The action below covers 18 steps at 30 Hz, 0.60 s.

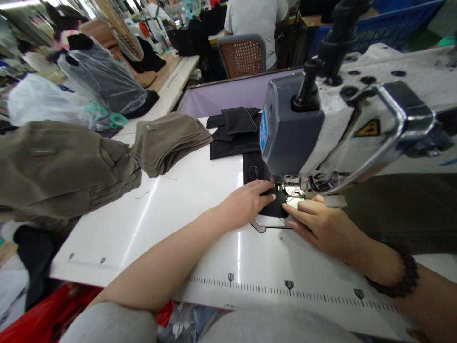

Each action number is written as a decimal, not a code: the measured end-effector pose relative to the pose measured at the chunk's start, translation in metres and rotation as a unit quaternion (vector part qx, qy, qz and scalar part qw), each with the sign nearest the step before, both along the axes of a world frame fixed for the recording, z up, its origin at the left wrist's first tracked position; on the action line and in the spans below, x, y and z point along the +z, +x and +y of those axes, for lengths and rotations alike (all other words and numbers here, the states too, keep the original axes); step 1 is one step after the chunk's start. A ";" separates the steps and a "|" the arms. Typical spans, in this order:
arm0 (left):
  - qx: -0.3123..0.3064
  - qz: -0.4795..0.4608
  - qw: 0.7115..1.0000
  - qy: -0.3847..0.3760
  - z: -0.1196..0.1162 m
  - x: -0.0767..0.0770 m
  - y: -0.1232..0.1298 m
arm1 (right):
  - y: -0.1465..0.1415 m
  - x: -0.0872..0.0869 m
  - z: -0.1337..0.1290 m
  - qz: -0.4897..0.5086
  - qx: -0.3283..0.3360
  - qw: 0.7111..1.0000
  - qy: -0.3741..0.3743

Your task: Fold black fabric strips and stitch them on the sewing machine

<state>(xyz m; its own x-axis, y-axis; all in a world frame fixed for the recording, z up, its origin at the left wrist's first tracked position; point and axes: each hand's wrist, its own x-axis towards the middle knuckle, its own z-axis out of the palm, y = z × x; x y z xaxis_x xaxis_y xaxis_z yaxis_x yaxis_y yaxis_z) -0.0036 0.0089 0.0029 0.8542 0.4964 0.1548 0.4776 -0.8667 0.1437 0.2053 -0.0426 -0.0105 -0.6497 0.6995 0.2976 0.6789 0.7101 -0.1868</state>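
Black cloth (pixel 273 208) beside the machine's foot, fingers on both sides

From my end, I have the cloth on the white table (pixel 178 214), right by the metal foot of the sewing machine (pixel 293 128). My left hand (pixel 252 202) is unclenched, fingers spread over the cloth, I'd judge to press it flat. My right hand (pixel 314 219) is loosely bent, index fingertip at the cloth's right edge, perhaps to guide it; whether it pinches anything, I cannot tell. More black pieces (pixel 239 121) lie folded behind the cloth, while a brown stack (pixel 167 143) and a bigger brown pile (pixel 64 166) sit to the left, presumably to leave the sewing spot free.

As for writing, the ruler (pixel 257 287) along the front edge reads 10, 0, 10, probably for measuring outward from the middle. I see a yellow warning label (pixel 369 128) on the machine; its blue label (pixel 263 130) is too blurred to read.
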 end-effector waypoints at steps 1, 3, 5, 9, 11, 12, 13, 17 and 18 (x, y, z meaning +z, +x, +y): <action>-0.021 0.001 1.000 0.003 -0.004 0.001 -0.001 | 0.001 0.000 0.000 0.004 0.015 1.000 0.003; -0.052 -0.002 0.999 0.009 -0.012 0.003 -0.001 | 0.002 -0.001 -0.001 0.009 0.036 0.999 0.008; -0.055 -0.006 0.998 0.013 -0.017 0.003 -0.002 | 0.002 -0.001 -0.002 0.007 0.035 0.999 0.009; -0.031 -0.001 1.000 0.001 -0.013 0.002 -0.002 | 0.000 -0.001 0.000 -0.008 0.006 1.000 -0.015; -0.018 0.004 1.000 -0.011 -0.008 0.001 -0.002 | -0.001 -0.001 0.001 -0.018 -0.013 1.000 -0.019; -0.012 0.005 1.000 -0.018 -0.004 0.001 -0.001 | -0.002 -0.001 0.002 -0.022 -0.024 0.999 -0.018; -0.006 0.006 1.000 -0.023 -0.001 0.001 -0.001 | -0.002 -0.001 0.002 -0.024 -0.036 0.999 -0.016; 0.014 0.007 0.999 -0.033 0.010 0.002 0.002 | -0.003 -0.001 0.004 -0.028 -0.064 0.997 -0.025; 0.017 0.007 0.999 -0.035 0.013 0.002 0.003 | -0.003 -0.001 0.004 -0.029 -0.064 0.997 -0.030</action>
<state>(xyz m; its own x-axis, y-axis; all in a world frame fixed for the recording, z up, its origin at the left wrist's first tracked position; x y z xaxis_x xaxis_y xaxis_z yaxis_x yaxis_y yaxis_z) -0.0009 0.0215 0.0053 0.8388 0.5338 0.1071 0.5084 -0.8384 0.1962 0.2021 -0.0389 -0.0119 -0.5685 0.7936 0.2168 0.7744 0.6052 -0.1846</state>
